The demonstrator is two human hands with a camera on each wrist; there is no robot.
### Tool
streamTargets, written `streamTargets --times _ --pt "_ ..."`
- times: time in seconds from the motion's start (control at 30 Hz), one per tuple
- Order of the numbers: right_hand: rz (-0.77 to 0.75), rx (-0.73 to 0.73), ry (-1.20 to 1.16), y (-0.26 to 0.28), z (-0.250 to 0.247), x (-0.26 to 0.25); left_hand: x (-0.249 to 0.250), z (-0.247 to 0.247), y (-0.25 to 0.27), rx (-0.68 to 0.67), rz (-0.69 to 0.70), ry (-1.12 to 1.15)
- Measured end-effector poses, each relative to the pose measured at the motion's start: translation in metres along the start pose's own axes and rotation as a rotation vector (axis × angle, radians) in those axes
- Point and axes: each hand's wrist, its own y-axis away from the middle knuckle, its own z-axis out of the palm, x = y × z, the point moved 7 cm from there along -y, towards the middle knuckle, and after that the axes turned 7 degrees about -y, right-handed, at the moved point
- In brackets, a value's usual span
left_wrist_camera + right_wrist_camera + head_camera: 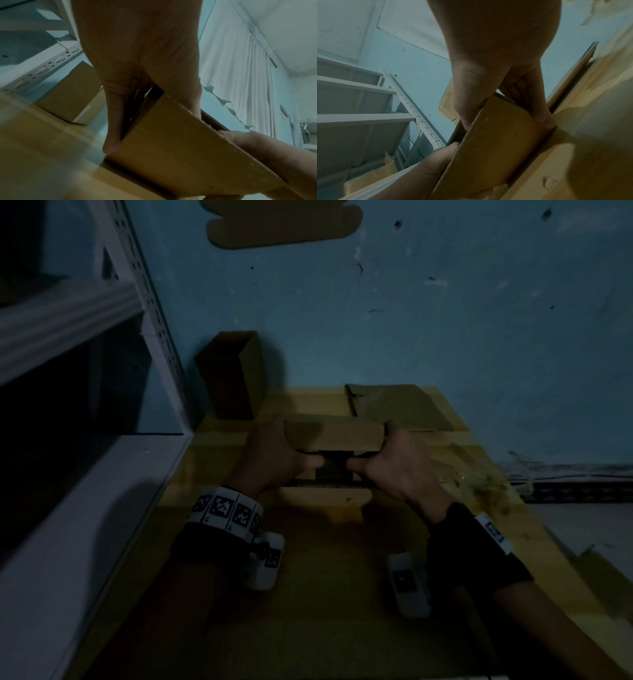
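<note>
A flat brown cardboard box piece (334, 434) stands partly folded on the yellow table (325, 594), its front flap raised. My left hand (274, 455) grips its left end, thumb in front and fingers behind. My right hand (394, 458) grips the right end the same way. In the left wrist view the left hand (130, 94) pinches the cardboard flap (180, 142), with the other hand's thumb (257, 148) at the lower right. In the right wrist view the right hand (496, 88) pinches the flap (496, 142) between thumb and fingers.
A folded brown box (233, 374) stands upright at the table's back left against the blue wall (411, 302). More flat cardboard (400, 405) lies behind the hands. A white metal shelf rack (85, 405) stands on the left. Another cardboard cutout (284, 224) hangs on the wall.
</note>
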Motion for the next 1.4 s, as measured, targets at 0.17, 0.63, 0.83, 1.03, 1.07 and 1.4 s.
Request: streamTargets --times 0.17,0.63,0.83,1.03,1.07,1.4 --pt "-0.014 0.008 -0.018 -0.001 -0.003 0.000 0.003 0.000 0.002 -0.047 -0.015 0.067" --pt "0.052 -0.199 -0.370 -0.001 -0.001 0.022 -0.006 -0.002 0.010 -0.268 -0.013 0.319" --pt "0.052 -0.172 -0.410 -0.001 -0.005 0.021 -0.007 0.002 0.012 -0.338 -0.016 0.331" --pt "0.117 -0.153 -0.516 0.001 -0.014 0.026 -0.011 -0.005 0.009 -0.336 0.013 0.400" --pt "0.121 -0.175 -0.555 0.002 -0.014 0.023 -0.011 -0.006 0.007 -0.322 0.022 0.429" --pt "0.101 -0.189 -0.796 -0.002 -0.010 0.018 -0.005 -0.014 0.001 -0.133 -0.089 0.781"
